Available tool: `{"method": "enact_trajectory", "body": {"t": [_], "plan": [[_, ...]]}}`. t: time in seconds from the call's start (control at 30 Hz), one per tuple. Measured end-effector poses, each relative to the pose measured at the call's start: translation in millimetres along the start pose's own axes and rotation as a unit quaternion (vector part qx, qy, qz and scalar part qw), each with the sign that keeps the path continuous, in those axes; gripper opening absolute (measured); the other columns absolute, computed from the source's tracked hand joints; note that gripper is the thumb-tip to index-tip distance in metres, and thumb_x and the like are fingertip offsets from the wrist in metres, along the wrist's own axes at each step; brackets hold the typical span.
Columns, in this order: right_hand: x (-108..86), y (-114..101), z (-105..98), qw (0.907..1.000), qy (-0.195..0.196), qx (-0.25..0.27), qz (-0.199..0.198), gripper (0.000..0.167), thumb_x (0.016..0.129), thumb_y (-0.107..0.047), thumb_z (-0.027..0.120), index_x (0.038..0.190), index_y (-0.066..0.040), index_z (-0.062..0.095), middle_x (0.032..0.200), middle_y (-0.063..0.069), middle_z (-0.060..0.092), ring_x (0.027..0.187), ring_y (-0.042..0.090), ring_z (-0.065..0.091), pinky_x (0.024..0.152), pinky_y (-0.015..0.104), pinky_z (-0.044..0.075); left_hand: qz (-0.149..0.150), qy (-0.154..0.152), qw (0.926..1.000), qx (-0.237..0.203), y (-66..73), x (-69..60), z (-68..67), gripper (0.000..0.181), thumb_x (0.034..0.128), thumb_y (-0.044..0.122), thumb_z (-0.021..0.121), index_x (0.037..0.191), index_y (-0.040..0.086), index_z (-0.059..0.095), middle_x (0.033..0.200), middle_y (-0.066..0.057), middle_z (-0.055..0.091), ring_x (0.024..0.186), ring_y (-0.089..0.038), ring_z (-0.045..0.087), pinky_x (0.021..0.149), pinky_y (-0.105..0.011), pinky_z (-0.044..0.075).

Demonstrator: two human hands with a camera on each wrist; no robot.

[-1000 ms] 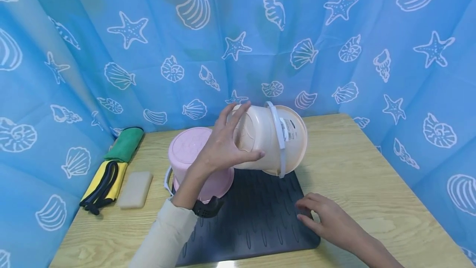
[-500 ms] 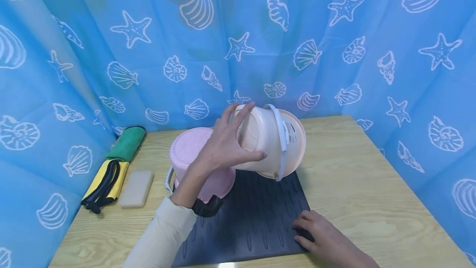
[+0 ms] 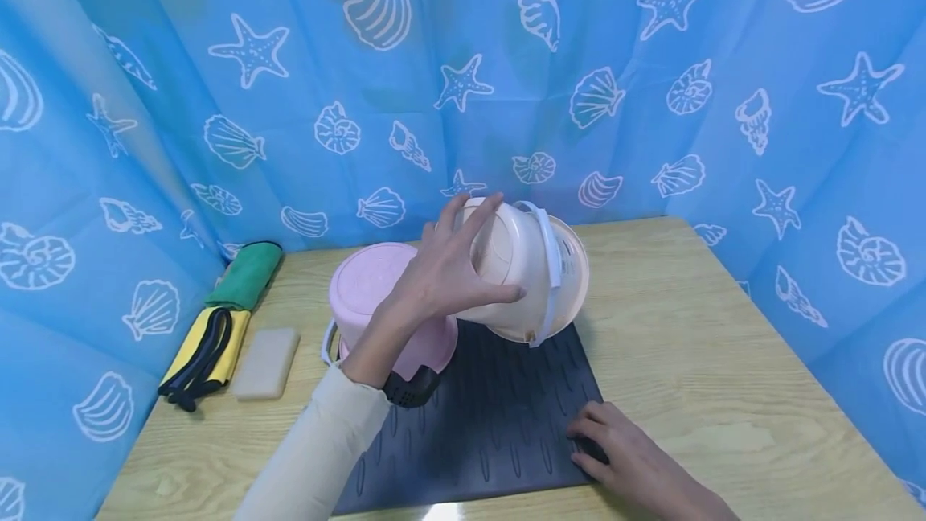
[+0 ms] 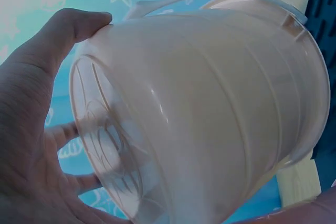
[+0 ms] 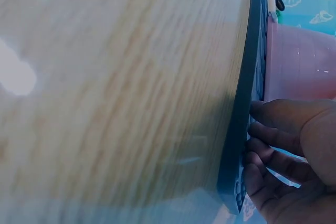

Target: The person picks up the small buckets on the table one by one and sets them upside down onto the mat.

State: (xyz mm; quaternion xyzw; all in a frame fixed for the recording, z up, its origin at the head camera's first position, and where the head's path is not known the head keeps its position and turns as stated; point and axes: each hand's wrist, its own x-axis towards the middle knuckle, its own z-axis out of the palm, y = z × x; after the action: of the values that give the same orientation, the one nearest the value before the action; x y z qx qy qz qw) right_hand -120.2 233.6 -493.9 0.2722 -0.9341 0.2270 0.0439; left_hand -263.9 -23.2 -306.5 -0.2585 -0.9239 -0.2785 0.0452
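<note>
In the head view, a cream bucket (image 3: 531,280) with a white handle lies tipped on its side above the mat, its mouth turned right. My left hand (image 3: 452,268) holds it round the base, thumb and fingers spread over the rim of its bottom, as the left wrist view also shows. My right hand (image 3: 622,457) rests at the near right corner of a dark ridged mat (image 3: 492,424). Its loosely bent fingertips touch the mat's top beside the edge in the right wrist view. An upside-down pink bucket (image 3: 372,288) stands left of the cream one.
A beige sponge (image 3: 266,363), a yellow cloth (image 3: 227,348) with black trim and a green cloth (image 3: 247,276) lie at the left of the wooden table (image 3: 709,360). A blue shell-print curtain (image 3: 463,143) surrounds the table's back and sides.
My right hand has come down from above onto the mat's right edge and stays there. The cream bucket, still in my left hand, has shifted slightly left.
</note>
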Motion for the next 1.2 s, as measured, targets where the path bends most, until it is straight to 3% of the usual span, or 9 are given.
{"method": "enact_trajectory", "body": {"t": [0.27, 0.67, 0.83, 1.2], "plan": [[-0.8, 0.8, -0.1, 1.0000, 0.007, 0.004, -0.005, 0.017, 0.085, -0.016, 0.080, 0.101, -0.014, 0.073, 0.097, -0.012, 0.052, 0.086, 0.005, 0.046, 0.072, 0.029, 0.049, -0.015, -0.037, 0.9987, 0.033, 3.5, 8.4, 5.5, 0.110, 0.0683, 0.066, 0.079, 0.158, 0.043, 0.020, 0.164, -0.009, 0.011, 0.134, -0.057, 0.029, 0.090, -0.065, 0.047], [-1.1, -3.4, 0.1, 0.9994, -0.007, 0.005, 0.032, 0.018, 0.087, -0.017, 0.078, 0.103, -0.012, 0.074, 0.100, -0.013, 0.051, 0.089, 0.003, 0.045, 0.074, 0.028, 0.050, -0.023, -0.093, 0.9938, 0.056, 8.6, 21.9, 20.0, 0.109, 0.0710, 0.064, 0.078, 0.159, 0.042, 0.019, 0.164, -0.008, 0.012, 0.139, -0.061, 0.019, 0.096, -0.071, 0.040], [-2.5, -3.3, 2.2, 0.9997, 0.006, 0.005, 0.024, 0.017, 0.086, -0.017, 0.079, 0.102, -0.013, 0.073, 0.100, -0.013, 0.051, 0.090, 0.004, 0.046, 0.075, 0.030, 0.051, -0.039, -0.115, 0.9897, 0.075, 10.2, 26.9, 25.8, 0.109, 0.0712, 0.065, 0.078, 0.159, 0.044, 0.017, 0.164, -0.008, 0.011, 0.140, -0.062, 0.015, 0.096, -0.074, 0.037], [-4.8, -3.9, 3.7, 0.9995, 0.029, -0.006, 0.010, 0.019, 0.084, -0.017, 0.081, 0.101, -0.013, 0.073, 0.102, -0.013, 0.052, 0.091, 0.004, 0.046, 0.076, 0.030, 0.050, -0.033, -0.133, 0.9866, 0.089, 10.6, 31.8, 24.8, 0.110, 0.0714, 0.066, 0.077, 0.160, 0.043, 0.016, 0.164, -0.009, 0.010, 0.141, -0.060, 0.018, 0.105, -0.074, 0.025]]}}
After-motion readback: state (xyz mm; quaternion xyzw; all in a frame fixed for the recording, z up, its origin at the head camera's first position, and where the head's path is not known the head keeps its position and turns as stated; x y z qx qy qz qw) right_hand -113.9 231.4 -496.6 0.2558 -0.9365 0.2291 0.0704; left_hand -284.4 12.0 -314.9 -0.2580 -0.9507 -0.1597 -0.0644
